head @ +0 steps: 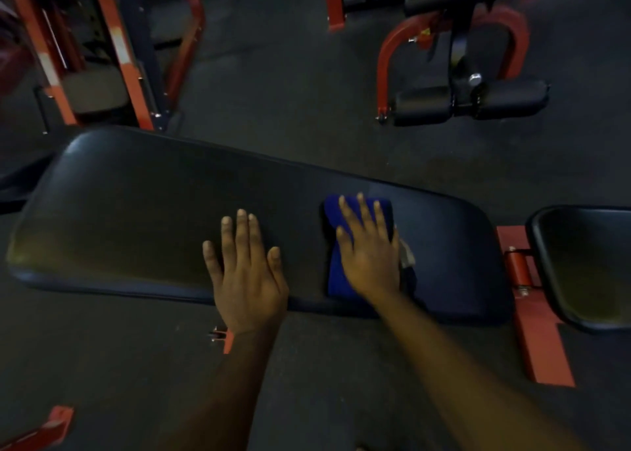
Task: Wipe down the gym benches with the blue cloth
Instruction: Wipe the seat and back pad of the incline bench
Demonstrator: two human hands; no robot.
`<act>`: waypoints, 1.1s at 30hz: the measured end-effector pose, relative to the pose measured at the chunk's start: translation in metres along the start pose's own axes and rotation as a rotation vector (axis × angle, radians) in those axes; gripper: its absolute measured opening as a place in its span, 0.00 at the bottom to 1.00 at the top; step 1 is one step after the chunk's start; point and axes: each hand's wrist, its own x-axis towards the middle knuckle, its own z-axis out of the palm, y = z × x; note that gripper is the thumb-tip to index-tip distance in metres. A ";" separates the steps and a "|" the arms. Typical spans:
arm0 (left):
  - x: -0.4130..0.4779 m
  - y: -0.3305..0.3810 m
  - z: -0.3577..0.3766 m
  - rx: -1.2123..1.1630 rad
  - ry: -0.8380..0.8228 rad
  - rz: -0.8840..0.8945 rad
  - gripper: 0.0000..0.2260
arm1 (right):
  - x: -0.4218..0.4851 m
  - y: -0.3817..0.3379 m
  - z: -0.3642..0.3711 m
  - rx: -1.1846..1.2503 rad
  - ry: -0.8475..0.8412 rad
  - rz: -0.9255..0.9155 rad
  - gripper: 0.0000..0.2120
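A long black padded bench (pixel 136 211) runs across the middle of the view. On its right half lies the folded blue cloth (pixel 336 280). My right hand (pixel 370 256) lies flat on top of the cloth with fingers spread, pressing it onto the pad. My left hand (pixel 247 273) rests flat on the bare pad to the left of the cloth, fingers apart, holding nothing. A small pale tag of the cloth shows at its right edge.
The bench's separate black seat pad (pixel 587 266) sits at the right, joined by a red frame (pixel 532 314). Behind stand a red-framed machine with black roller pads (pixel 471 98) and a red rack (pixel 112 57) at the far left. Dark rubber floor surrounds everything.
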 end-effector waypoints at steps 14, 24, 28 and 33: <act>-0.002 -0.005 0.006 0.028 -0.002 0.049 0.26 | -0.076 -0.013 0.006 -0.022 -0.075 -0.101 0.27; 0.000 -0.004 0.010 0.018 -0.008 0.054 0.28 | 0.096 -0.022 0.005 0.006 -0.051 0.137 0.25; 0.000 -0.006 0.009 -0.047 0.001 0.048 0.27 | -0.020 -0.040 0.015 -0.032 -0.046 -0.214 0.28; 0.000 -0.009 -0.010 -0.266 0.048 -0.002 0.25 | -0.038 -0.016 0.002 -0.068 -0.081 -0.189 0.26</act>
